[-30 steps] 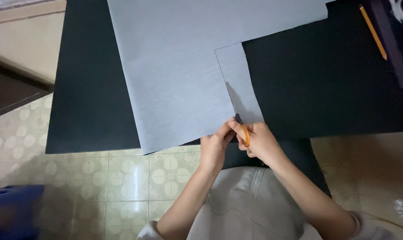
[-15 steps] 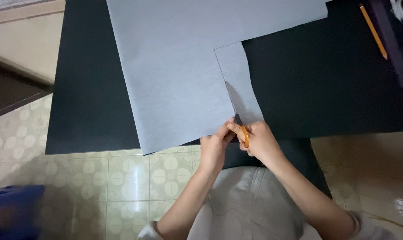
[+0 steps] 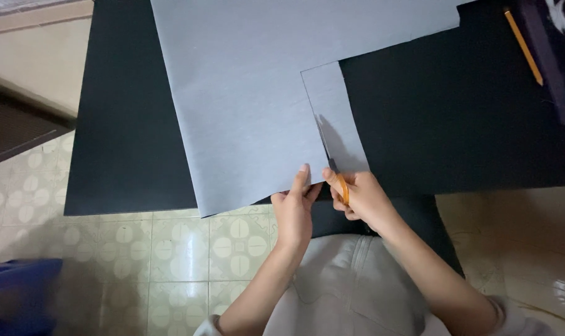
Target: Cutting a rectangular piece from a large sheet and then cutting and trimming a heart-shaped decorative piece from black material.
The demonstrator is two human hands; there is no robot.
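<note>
surface: black table | on it: grey paper sheet, yellow pencil

Head camera looks steeply down (close) over the black table.

Orange pencil — blue bin

Black table, patterned floor tiles — glossy
</note>
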